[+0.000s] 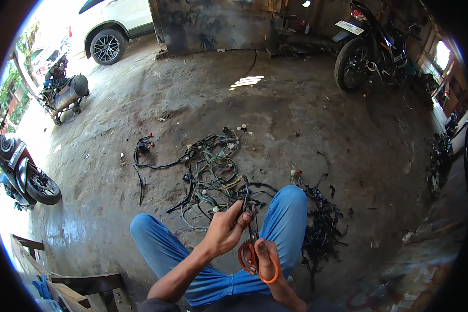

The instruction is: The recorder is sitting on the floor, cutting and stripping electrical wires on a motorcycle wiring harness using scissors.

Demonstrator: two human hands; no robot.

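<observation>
My left hand is closed around a black-wrapped cable bundle between my knees. My right hand grips scissors with orange handles, their blades reaching up beside my left thumb at the bundle; exactly where they meet is hard to make out. The bundle runs into a tangled wire harness on the concrete floor, with black, green and pale wires and several small connectors. A pile of black stripped scraps lies right of my right knee.
Parked around are a motorbike at back right, a scooter at left, a compressor and a white car. A metal panel stands at the back, wooden benches at lower left, dark clutter along the right wall.
</observation>
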